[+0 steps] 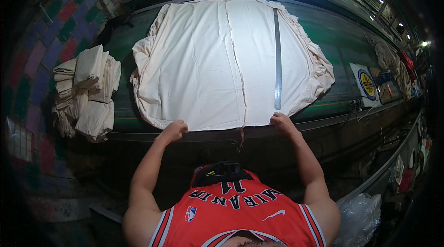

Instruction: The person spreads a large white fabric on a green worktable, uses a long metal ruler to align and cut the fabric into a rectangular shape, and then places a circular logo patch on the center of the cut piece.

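Observation:
A large cream cloth [199, 67] lies spread over the green table [344, 64]. Its left and right sides are gathered and ruffled, and a raised seam runs down its middle. To the right of that seam a long steel ruler [277, 62] rests lengthwise on the cloth. My left hand [175, 131] is closed on the cloth's near edge, left of the seam. Further right, my right hand [282, 123] pinches the same edge just below the ruler's near end. Loose threads [241, 136] hang from the seam over the table's front edge.
Folded cream cloths [90, 92] are piled at the left, by a painted brick wall [60, 30]. A white sheet with a round blue-and-yellow emblem [366, 85] lies at the right, near crumpled fabric [386, 57]. Clear plastic [358, 219] sits at the lower right.

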Demonstrator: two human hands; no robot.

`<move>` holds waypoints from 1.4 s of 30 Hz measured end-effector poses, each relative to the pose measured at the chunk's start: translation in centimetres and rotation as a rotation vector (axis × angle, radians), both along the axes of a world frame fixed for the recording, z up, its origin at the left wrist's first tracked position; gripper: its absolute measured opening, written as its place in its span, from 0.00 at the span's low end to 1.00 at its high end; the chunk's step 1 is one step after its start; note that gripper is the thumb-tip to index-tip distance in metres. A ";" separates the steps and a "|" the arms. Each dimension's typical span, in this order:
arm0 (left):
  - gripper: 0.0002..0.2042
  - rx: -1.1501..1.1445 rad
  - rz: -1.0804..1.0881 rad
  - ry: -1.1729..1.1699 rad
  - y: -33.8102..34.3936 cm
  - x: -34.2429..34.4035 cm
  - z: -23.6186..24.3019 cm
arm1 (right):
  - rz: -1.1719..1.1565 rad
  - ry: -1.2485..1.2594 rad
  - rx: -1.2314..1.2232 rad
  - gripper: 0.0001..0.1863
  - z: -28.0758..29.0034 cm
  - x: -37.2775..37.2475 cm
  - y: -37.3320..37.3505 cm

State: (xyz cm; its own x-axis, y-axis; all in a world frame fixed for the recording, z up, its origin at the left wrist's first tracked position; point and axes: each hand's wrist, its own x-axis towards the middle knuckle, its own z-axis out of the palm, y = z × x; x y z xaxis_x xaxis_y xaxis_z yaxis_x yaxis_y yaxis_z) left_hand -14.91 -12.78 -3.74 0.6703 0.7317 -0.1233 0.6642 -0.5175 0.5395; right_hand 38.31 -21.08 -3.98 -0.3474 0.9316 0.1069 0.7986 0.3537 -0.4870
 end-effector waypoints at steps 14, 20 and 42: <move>0.11 -0.222 0.255 -0.093 1.9 0.8 2.0 | -0.096 -0.015 -0.317 0.11 -0.2 -1.4 3.2; 0.12 -0.134 0.250 -0.125 4.8 3.1 1.5 | -0.162 0.252 -0.306 0.12 -0.6 -8.5 4.2; 0.13 -0.394 0.037 -0.355 11.0 16.0 -2.1 | -1.197 -0.001 -0.336 0.27 -2.7 0.8 12.9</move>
State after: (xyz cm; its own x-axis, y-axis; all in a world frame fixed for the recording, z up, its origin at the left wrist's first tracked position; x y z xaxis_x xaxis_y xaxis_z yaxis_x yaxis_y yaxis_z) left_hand 1.08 -1.73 -5.85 0.6952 0.6998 -0.1642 0.4195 -0.2095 0.8832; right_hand 39.07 -8.19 -6.65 0.7391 0.6440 -0.1977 0.5334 -0.7387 -0.4121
